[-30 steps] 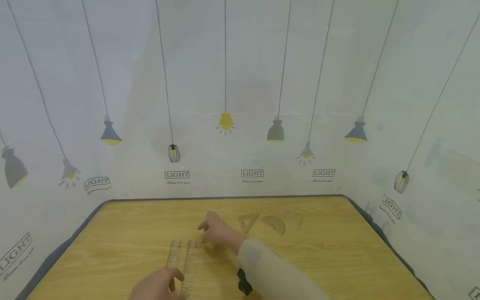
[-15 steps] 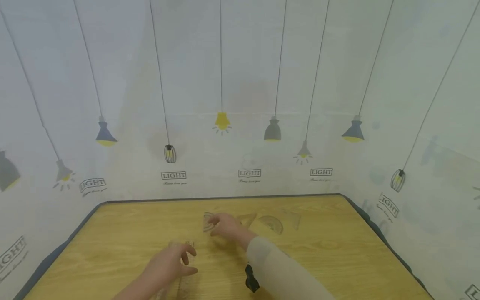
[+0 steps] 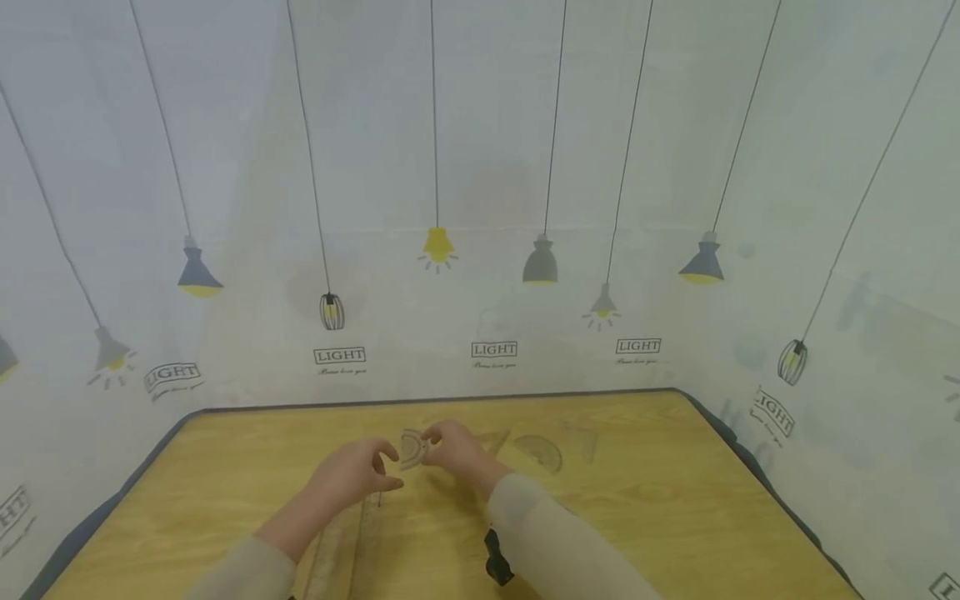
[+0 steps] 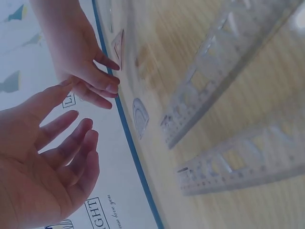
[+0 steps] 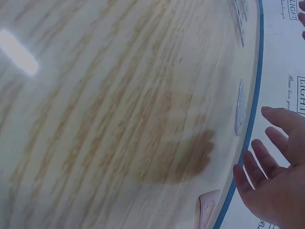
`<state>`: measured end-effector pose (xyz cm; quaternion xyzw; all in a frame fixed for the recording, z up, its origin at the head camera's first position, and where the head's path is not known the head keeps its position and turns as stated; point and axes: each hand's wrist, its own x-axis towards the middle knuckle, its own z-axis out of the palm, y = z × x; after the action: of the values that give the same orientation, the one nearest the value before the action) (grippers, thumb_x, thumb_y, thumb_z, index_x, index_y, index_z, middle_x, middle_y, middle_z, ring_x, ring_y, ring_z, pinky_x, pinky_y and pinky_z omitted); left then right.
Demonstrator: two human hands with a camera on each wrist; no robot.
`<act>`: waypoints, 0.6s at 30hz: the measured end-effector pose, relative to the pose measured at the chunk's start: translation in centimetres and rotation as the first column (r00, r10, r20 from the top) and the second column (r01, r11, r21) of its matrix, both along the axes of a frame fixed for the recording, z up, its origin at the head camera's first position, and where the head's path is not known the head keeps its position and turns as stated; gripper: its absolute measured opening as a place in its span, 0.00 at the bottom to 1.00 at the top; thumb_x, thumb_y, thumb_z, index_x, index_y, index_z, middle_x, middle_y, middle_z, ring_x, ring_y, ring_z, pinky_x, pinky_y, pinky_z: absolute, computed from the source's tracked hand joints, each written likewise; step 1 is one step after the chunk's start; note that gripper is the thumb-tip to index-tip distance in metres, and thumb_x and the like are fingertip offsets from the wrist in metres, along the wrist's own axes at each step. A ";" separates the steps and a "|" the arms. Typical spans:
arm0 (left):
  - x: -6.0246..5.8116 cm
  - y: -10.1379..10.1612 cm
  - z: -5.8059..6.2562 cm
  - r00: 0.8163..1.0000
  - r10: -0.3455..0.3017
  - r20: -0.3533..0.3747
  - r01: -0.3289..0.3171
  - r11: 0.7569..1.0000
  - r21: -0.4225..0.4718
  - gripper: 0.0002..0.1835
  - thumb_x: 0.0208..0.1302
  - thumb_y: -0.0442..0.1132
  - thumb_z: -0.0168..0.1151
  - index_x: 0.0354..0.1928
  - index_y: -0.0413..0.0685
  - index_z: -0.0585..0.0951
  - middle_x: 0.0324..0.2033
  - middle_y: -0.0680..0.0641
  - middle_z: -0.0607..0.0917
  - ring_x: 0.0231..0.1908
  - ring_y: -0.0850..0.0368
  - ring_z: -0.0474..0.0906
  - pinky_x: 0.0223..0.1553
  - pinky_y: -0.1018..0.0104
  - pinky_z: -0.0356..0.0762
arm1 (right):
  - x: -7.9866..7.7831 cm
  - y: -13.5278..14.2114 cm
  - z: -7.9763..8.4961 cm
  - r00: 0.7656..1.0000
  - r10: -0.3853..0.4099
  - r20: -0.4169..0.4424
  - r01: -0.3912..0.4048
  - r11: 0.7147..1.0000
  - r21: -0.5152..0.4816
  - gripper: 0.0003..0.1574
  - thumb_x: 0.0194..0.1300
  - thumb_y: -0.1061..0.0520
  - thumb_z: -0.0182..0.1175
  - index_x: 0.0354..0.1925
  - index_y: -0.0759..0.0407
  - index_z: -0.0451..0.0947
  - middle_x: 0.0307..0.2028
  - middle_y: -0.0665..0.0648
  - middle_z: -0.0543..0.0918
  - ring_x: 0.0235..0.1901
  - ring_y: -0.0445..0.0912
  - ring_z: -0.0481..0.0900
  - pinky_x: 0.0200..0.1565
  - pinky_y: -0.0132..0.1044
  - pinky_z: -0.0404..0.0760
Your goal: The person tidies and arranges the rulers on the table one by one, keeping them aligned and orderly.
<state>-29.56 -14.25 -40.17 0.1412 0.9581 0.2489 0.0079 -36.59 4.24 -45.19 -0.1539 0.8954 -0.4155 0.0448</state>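
My left hand hovers over the far ends of two clear rulers, its thumb and fingers parted around nothing. In the left wrist view, the fingers of this left hand curl loosely. A small clear protractor lies on the table between my hands. Right beside it is my right hand, fingers loosely bent. Both wrist views show the protractor lying flat, apart from the fingers. The left ruler and right ruler run toward me, partly hidden under my left forearm.
Right of my right hand lie a triangle set square, partly hidden, a larger protractor and a faint clear set square. The wooden table meets a white lamp-print curtain along its back and sides.
My right hand has drawn back to the right, uncovering the small protractor. My left hand has moved forward, away from me, to near the protractor. The head view has turned slightly.
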 end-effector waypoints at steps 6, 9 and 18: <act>-2.8 -0.2 -0.7 0.999 0.040 0.014 -0.040 0.999 -0.002 0.19 0.52 0.42 0.75 0.45 0.44 0.82 0.29 0.51 0.82 0.29 0.56 0.78 0.31 0.59 0.78 | -0.6 -0.6 -0.6 0.999 -0.042 -0.009 0.042 0.999 -0.002 0.21 0.56 0.59 0.71 0.48 0.64 0.81 0.44 0.62 0.81 0.44 0.55 0.79 0.47 0.53 0.79; -4.2 -0.4 -1.0 0.998 0.060 0.019 -0.060 0.998 0.005 0.18 0.53 0.41 0.74 0.46 0.43 0.82 0.31 0.48 0.83 0.31 0.54 0.79 0.33 0.57 0.79 | -0.8 -1.1 -0.8 0.998 -0.066 -0.001 0.066 0.998 0.019 0.21 0.55 0.60 0.71 0.48 0.63 0.81 0.43 0.60 0.82 0.43 0.53 0.79 0.46 0.52 0.79; -8.5 -0.2 -2.0 0.998 0.054 0.030 -0.052 0.997 -0.052 0.18 0.57 0.39 0.71 0.49 0.43 0.81 0.39 0.45 0.83 0.41 0.48 0.80 0.42 0.51 0.79 | -1.3 -2.3 -1.3 0.990 -0.141 -0.001 0.141 0.988 0.071 0.38 0.48 0.54 0.77 0.56 0.64 0.76 0.52 0.62 0.77 0.49 0.55 0.77 0.52 0.54 0.76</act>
<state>-38.03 -14.42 -42.15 0.1117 0.9674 0.2264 0.0198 -37.93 1.91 -46.53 -0.0877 0.9180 -0.3861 0.0226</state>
